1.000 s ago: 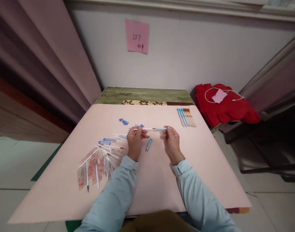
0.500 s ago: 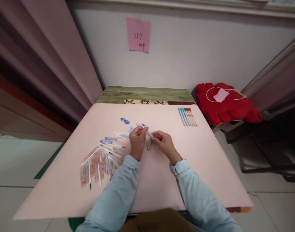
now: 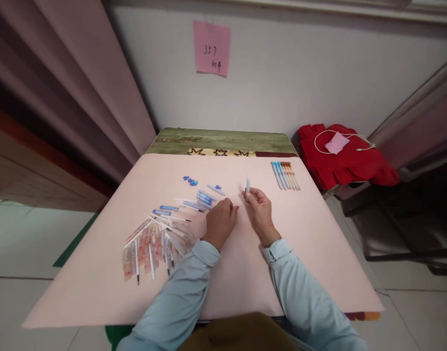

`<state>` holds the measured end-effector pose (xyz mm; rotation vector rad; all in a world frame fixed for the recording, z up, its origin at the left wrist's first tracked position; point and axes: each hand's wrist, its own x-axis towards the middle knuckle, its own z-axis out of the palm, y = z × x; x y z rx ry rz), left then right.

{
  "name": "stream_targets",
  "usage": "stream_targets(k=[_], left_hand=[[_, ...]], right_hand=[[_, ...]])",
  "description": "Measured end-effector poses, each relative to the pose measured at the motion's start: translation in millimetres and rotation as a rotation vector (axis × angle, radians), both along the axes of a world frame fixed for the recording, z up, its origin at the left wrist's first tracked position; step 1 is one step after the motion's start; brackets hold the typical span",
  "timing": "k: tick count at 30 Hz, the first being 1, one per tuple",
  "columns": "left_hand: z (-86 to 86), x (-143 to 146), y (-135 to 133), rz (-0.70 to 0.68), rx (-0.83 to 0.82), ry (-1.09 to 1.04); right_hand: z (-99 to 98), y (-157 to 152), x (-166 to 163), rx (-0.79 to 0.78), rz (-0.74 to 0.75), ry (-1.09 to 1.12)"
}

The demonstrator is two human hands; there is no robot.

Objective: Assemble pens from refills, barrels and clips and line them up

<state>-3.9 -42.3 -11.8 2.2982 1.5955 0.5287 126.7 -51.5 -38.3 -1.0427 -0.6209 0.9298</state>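
Note:
My right hand (image 3: pixel 260 209) pinches a pale blue pen barrel (image 3: pixel 248 184) that stands upright above the fingers, with a faint thin tip on top. My left hand (image 3: pixel 221 224) is closed with its back to me; whatever its fingers hold is hidden. Just beyond the left hand lie blue pen barrels (image 3: pixel 204 197) and a pale blue pen part (image 3: pixel 216 189) with a small dark blue piece by it. Farther back sits a small group of blue caps (image 3: pixel 190 181). White pen refills (image 3: pixel 169 225) spread out to the left of that hand.
Several finished-looking pens (image 3: pixel 281 175), blue and brown, lie in a row at the back right. Clear and pink printed pen barrels (image 3: pixel 147 243) are heaped at the left. A red cloth (image 3: pixel 345 163) with a white cable is beyond the table's (image 3: pixel 300 273) right edge.
My hands have moved apart. The right hand has shifted slightly right and now holds the barrel upright; the left has come down toward me, away from the pale pen part.

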Motion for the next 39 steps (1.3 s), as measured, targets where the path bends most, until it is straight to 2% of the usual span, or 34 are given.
stream_targets(k=[5, 9, 13, 15, 18, 22, 25, 30, 34, 39], left_hand=[[5.7, 3, -8, -0.015, -0.057, 0.165], [5.9, 1, -9, -0.043, -0.098, 0.213], [-0.8, 0, -7, -0.024, -0.108, 0.139], [-4.0, 0, -4, 0.012, -0.121, -0.041], [-4.9, 0, 1, 0.030, -0.231, -0.545], [1.6, -1, 4, 0.022, -0.589, -1.267], [8.3, -3, 6, 0.044, -0.693, -1.582], [13.9, -7, 7, 0.113, -0.753, -1.753], [14.0, -7, 7, 0.139, -0.823, -1.780], [12.6, -7, 7, 0.110, -0.816, -1.789]], right_hand=[[-6.0, 2, 1, -0.012, -0.021, -0.089], [-8.9, 1, 6, -0.074, -0.057, -0.200], [-3.9, -7, 15, -0.218, -0.114, -0.529], [-0.1, -12, 19, -0.302, -0.171, -0.768], [4.4, -16, 22, -0.386, -0.218, -1.011], [4.8, -16, 18, -0.413, -0.185, -1.114], [2.0, -16, 16, -0.408, -0.179, -1.197], [-2.1, -16, 14, -0.374, -0.167, -1.284], [-2.4, -16, 14, -0.367, -0.183, -1.298], [-4.6, -15, 14, -0.359, -0.179, -1.333]])
